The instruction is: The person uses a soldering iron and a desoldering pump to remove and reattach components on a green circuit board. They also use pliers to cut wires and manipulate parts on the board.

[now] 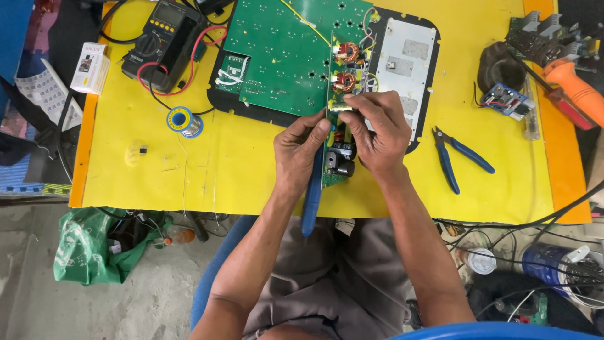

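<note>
Near the yellow table's (251,182) front edge, the left hand (301,154) is gripping a blue-handled tool (313,201), fingers curled shut around it, tip hidden behind the narrow green circuit board (336,110). The right hand (377,132) is pinching that upright board, fingertips closed on its edge. Best bet: keeping the board steady, the tool's tip controlled.

**Materials and finishes on your bench**

Your hands grip a glossy green circuit board (334,107) with copper-wire coils. The table cover (251,164) is smooth matt yellow. At right, the cutters (459,154) have blue plastic handles; upper left, a paper box (90,67).
</note>
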